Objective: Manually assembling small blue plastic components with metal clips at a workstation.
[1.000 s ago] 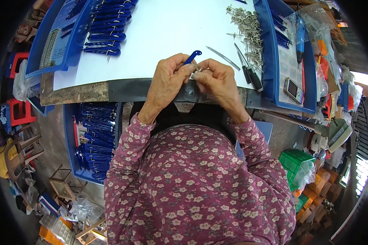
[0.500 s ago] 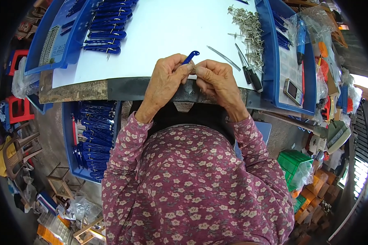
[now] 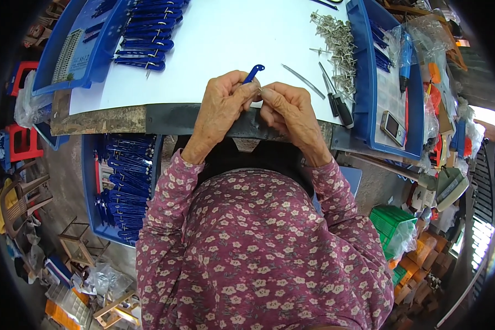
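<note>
Both hands meet at the table's near edge: the left hand (image 3: 221,107) pinches a small blue plastic piece (image 3: 253,72), its tip poking up beyond the fingers, while the right hand (image 3: 289,110) closes fingertips against it; what the right holds is hidden. Up-left of the grip, a pale printed label (image 3: 74,52) lies in a blue tray (image 3: 102,60). Right of it, clear bags (image 3: 423,33). Since a second ago, the hands have barely shifted.
</note>
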A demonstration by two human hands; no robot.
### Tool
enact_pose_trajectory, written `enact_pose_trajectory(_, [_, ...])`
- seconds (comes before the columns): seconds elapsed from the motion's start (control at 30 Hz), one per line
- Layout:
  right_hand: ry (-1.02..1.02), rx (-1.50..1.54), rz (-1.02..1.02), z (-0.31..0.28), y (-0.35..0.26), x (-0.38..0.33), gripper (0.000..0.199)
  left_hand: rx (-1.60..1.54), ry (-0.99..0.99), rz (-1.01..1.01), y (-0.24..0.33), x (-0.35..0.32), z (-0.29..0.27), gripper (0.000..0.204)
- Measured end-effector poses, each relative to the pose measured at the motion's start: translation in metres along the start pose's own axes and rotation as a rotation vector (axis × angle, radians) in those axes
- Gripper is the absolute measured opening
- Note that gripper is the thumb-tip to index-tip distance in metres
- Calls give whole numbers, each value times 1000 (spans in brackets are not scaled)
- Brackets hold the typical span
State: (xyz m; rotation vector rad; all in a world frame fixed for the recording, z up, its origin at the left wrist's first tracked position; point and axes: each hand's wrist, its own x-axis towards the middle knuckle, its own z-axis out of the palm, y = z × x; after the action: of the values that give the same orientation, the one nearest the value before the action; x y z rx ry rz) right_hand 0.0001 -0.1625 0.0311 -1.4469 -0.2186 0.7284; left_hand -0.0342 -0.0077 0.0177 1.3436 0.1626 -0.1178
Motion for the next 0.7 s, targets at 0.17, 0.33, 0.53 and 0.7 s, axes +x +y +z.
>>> enact_pose_trajectory(0.17, [220,-100,-180,19,17,4,18,-123,29,-4,-2,-1,4,16])
enact_pose_trajectory(0.33, [344,-385,-394,17,19,6,11,-114,30,-2,-2,-2,4,17])
enact_pose_trajectory(0.53, [315,-395,-512,20,16,7,21,-551,-80,-117,-10,1,-4,15])
enact_pose_trajectory(0.7, [215,-63,-520,20,17,11,21,-623,-141,-109,-9,0,-7,14])
